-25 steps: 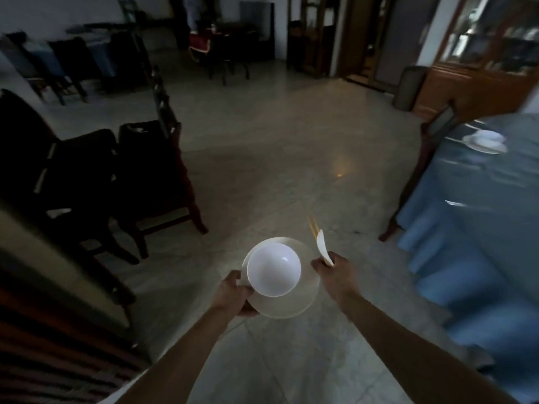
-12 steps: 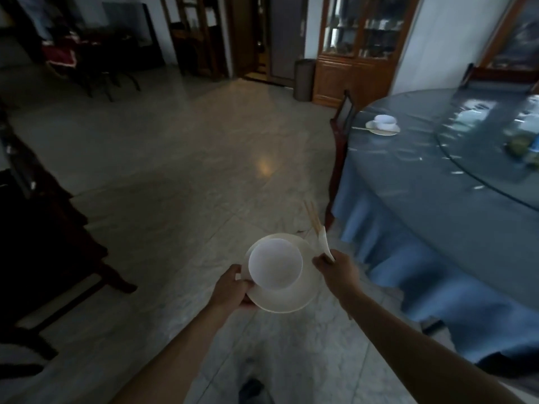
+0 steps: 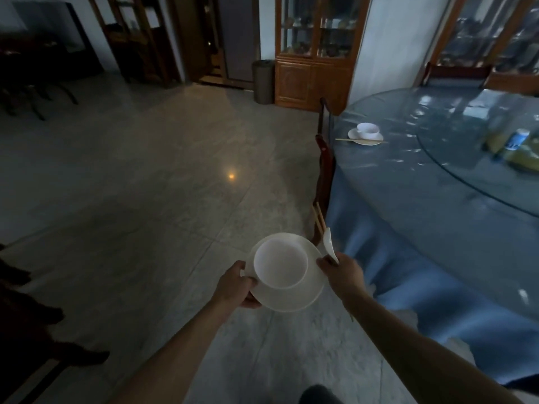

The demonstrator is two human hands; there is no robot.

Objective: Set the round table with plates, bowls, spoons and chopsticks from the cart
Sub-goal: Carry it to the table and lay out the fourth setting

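My left hand (image 3: 236, 282) grips the left rim of a white plate (image 3: 294, 298) with a white bowl (image 3: 280, 263) standing on it, held over the floor. My right hand (image 3: 341, 272) is closed around a white spoon (image 3: 329, 244) and a pair of wooden chopsticks (image 3: 319, 223), right beside the plate. The round table (image 3: 408, 199), under a blue cloth and a clear cover, fills the right side. One setting lies on it: a plate (image 3: 366, 139) with a bowl (image 3: 368, 129) and chopsticks (image 3: 350, 139).
A dark wooden chair (image 3: 323, 170) stands against the table's left edge. A glass turntable (image 3: 478, 158) carries bottles at the far right. Wooden cabinets (image 3: 313, 51) and a grey bin (image 3: 263, 81) line the far wall. Dark chairs (image 3: 26, 330) sit at the left. Tiled floor stretches ahead.
The view has swung right, bringing the round table closer and larger. Both hands keep their hold and stay in the same place relative to me.
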